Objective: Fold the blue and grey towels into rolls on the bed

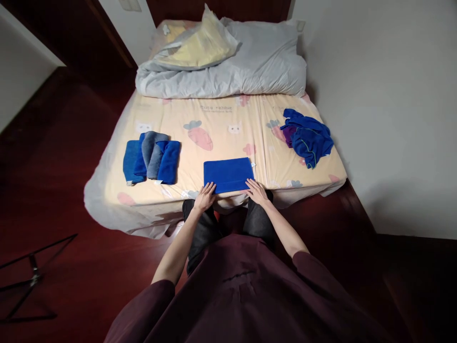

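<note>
A blue towel (228, 173) lies folded flat in a rectangle at the near edge of the bed (221, 119). My left hand (204, 196) rests at the towel's near left corner, fingers stretched out on it. My right hand (256, 191) rests at the near right corner, fingers spread flat. Neither hand grips anything. A row of folded blue and grey towels (152, 157) lies to the left on the sheet. A loose heap of blue and purple cloths (307, 136) lies at the right side of the bed.
A crumpled grey duvet (228, 66) with a yellow pillow (200, 47) covers the head of the bed. White wall runs along the right. Dark red wooden floor surrounds the bed. A black metal stand (32, 276) lies on the floor at left.
</note>
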{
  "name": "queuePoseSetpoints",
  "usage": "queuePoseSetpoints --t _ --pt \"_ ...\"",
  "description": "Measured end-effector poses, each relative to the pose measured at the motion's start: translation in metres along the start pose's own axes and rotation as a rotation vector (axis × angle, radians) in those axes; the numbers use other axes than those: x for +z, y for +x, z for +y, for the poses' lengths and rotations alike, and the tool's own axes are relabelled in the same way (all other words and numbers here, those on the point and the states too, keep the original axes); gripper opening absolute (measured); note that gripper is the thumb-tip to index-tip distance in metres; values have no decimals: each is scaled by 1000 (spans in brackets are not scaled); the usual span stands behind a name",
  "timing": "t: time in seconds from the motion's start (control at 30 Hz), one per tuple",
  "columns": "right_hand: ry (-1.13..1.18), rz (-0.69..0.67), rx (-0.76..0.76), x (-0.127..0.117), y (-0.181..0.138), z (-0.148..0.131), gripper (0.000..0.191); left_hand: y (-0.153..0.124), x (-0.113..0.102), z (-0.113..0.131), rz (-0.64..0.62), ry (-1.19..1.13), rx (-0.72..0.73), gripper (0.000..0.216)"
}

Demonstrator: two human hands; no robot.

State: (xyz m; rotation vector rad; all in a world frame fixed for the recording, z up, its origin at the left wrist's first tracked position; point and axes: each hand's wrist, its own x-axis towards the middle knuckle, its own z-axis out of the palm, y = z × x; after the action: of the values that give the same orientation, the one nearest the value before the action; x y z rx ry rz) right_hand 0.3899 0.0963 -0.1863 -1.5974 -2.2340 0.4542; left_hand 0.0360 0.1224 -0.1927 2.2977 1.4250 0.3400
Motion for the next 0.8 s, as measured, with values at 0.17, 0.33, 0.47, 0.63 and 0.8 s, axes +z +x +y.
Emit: queuePoseSetpoints --t 0.17,0.33,0.47,0.63,0.8 --pt "33 4 24 -1 14 6 57 10 0 -7 12 15 4 73" --pt "-11 -37 82 1 34 6 61 26 -1 -9 23 -50 -42 64" --pt "-11 -21 132 1 47 6 55 34 -5 -11 26 -115 -91 56" --pt "170 44 221 -9 48 18 43 32 -18 -21 47 -166 -181 50" --pt "535 116 319 -8 47 26 23 33 -30 -32 103 -268 -270 38"
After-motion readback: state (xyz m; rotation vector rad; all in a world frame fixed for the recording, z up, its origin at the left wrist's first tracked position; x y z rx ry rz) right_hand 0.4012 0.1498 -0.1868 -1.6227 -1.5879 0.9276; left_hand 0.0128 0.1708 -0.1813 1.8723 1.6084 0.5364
